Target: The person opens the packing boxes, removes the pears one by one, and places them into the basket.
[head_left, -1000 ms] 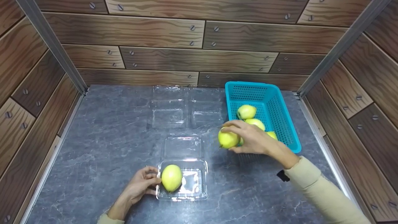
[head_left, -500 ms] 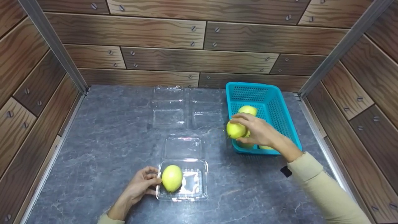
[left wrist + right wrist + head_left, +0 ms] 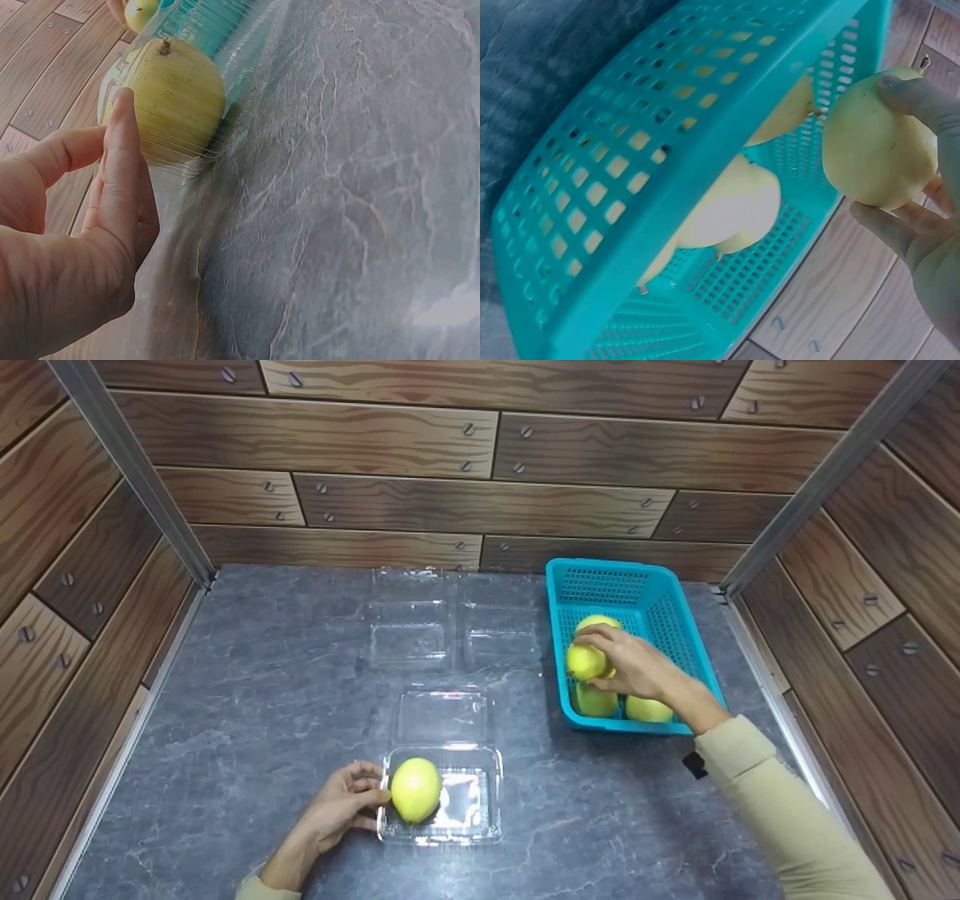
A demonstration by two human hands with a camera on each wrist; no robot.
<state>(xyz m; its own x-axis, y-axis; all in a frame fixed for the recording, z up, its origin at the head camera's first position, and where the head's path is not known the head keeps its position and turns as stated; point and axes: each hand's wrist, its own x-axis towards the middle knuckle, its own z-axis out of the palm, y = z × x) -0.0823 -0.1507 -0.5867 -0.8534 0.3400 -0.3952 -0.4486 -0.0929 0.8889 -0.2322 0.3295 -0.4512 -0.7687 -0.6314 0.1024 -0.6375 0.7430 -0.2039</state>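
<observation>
In the head view, my right hand (image 3: 628,661) grips a yellow-green pear (image 3: 586,661) over the teal basket (image 3: 679,607). The right wrist view shows that pear (image 3: 879,141) between thumb and fingers, above the basket's rim. Several more pears (image 3: 596,701) lie in the basket, partly hidden by my hand. My left hand (image 3: 339,806) pinches the left rim of an opened clear plastic clamshell container (image 3: 469,834). One pear (image 3: 416,790) sits in the left half of its tray; its lid (image 3: 441,716) lies folded back, away from me. The left wrist view shows this pear (image 3: 176,101) through the clear wall.
Two more clear plastic containers, a left one (image 3: 407,641) and a right one (image 3: 500,645), lie at the back middle, left of the basket. The grey marbled tabletop (image 3: 247,697) is bounded by wood-patterned walls (image 3: 390,502) at the back and sides.
My right hand has carried its pear from left of the basket's near corner to over the basket, rightward and away from me. My left hand and the container have stayed put.
</observation>
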